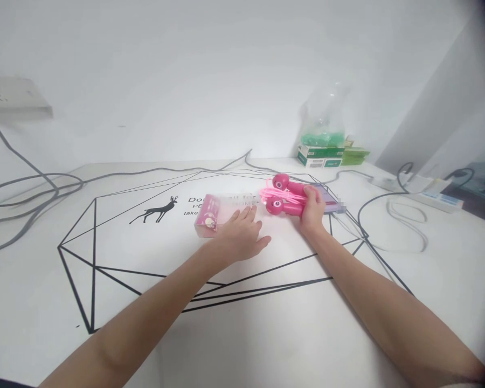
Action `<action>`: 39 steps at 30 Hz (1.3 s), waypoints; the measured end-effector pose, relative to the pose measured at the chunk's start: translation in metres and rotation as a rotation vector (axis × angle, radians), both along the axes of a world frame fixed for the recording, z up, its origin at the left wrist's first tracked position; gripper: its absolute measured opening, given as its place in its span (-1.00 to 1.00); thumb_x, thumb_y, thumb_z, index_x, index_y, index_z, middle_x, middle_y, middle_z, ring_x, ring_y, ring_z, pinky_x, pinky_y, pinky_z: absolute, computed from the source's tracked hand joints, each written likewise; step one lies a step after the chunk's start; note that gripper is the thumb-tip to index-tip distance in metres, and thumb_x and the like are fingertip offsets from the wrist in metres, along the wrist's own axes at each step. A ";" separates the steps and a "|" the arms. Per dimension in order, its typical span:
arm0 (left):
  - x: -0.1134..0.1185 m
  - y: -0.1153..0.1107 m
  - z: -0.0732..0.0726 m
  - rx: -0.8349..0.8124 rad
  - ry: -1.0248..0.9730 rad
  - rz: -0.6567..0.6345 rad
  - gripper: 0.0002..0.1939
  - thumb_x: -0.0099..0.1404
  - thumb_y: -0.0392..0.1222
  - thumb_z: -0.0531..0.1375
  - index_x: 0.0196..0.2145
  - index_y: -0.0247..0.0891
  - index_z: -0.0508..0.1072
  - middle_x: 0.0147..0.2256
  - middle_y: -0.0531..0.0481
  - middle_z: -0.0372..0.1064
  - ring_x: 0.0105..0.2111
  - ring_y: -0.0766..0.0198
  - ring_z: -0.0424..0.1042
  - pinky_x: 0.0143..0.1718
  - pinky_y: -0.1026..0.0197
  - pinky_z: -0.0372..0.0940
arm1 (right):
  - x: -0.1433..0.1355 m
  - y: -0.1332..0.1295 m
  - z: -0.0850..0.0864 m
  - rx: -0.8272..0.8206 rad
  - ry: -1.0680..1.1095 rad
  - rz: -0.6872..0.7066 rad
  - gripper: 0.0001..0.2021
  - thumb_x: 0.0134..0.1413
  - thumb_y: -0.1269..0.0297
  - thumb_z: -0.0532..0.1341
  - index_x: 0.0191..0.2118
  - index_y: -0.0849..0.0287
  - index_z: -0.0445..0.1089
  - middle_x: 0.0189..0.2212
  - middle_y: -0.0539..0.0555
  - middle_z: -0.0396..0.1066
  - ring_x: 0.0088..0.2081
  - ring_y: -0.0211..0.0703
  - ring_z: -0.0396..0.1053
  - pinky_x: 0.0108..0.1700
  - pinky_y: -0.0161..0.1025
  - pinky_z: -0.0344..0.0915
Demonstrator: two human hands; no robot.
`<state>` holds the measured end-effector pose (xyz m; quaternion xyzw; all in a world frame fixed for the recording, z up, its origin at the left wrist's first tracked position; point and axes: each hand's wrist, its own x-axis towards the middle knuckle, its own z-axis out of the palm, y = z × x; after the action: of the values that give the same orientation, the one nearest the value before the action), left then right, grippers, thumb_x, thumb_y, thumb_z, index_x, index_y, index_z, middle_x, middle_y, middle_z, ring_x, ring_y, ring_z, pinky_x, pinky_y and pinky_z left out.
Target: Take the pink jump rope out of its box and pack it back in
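A pink jump rope (289, 196), two handles with round eye-like ends and a bundled cord between them, is gripped in my right hand (313, 209). Its fingers wrap round the handles' far ends. To the left lies a clear plastic box (210, 215) with a pink printed end, on its side on the white table. My left hand (242, 233) rests over the box's near right part, fingers stretched out and thumb apart. Part of the box is hidden under that hand. Behind my right hand a flat purple thing (327, 198) lies on the table.
Black line drawings and a deer print (157, 210) mark the white tabletop (250, 334). Grey cables (145, 170) run along the back and loop at both sides. Green-and-white boxes (321, 156) with a clear bag (323, 121) on top stand at the back right, against the wall.
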<state>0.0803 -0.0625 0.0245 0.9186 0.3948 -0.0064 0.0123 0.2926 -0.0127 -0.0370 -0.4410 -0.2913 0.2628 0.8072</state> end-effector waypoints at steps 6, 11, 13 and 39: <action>-0.003 -0.001 0.002 -0.027 -0.028 0.047 -0.25 0.39 0.14 -0.03 0.35 -0.40 -0.04 0.37 -0.33 -0.28 0.36 -0.09 -0.18 0.30 -0.10 -0.09 | -0.001 -0.006 0.009 0.065 0.082 -0.003 -0.74 -0.04 0.08 0.22 -0.23 0.10 0.32 -0.38 -0.04 0.33 -0.44 -0.16 0.39 -0.60 -0.26 0.37; -0.013 0.005 0.018 -0.103 -0.120 0.009 -0.16 0.37 0.18 -0.06 0.39 -0.34 -0.29 0.39 -0.17 -0.36 0.38 0.07 -0.26 0.33 -0.01 -0.13 | 0.000 -0.002 0.004 0.011 0.008 0.017 -0.67 -0.03 0.01 0.21 -0.17 0.08 0.33 -0.31 -0.01 0.35 -0.38 -0.12 0.41 -0.51 -0.20 0.40; -0.019 0.010 0.022 -0.143 -0.120 0.021 -0.16 0.37 0.20 -0.08 0.39 -0.31 -0.29 0.39 -0.11 -0.41 0.38 0.09 -0.31 0.34 -0.03 -0.17 | 0.000 0.001 -0.001 -0.009 -0.079 -0.020 -0.69 -0.04 0.03 0.23 -0.21 0.11 0.36 -0.29 -0.01 0.37 -0.29 -0.12 0.40 -0.32 -0.16 0.43; -0.032 0.031 0.007 -0.216 -0.184 -0.116 -0.17 0.39 0.18 -0.08 0.37 -0.09 -0.52 0.40 0.00 -0.57 0.38 0.07 -0.49 0.35 -0.10 -0.26 | -0.016 -0.013 0.007 -0.238 -0.472 0.285 -0.75 0.03 0.06 0.16 -0.23 0.05 0.42 -0.20 0.01 0.46 -0.20 -0.05 0.38 -0.14 -0.11 0.34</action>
<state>0.0486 -0.0311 0.0316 0.9299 0.3353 0.0348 0.1469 0.2767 -0.0255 -0.0304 -0.5360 -0.4972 0.2961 0.6147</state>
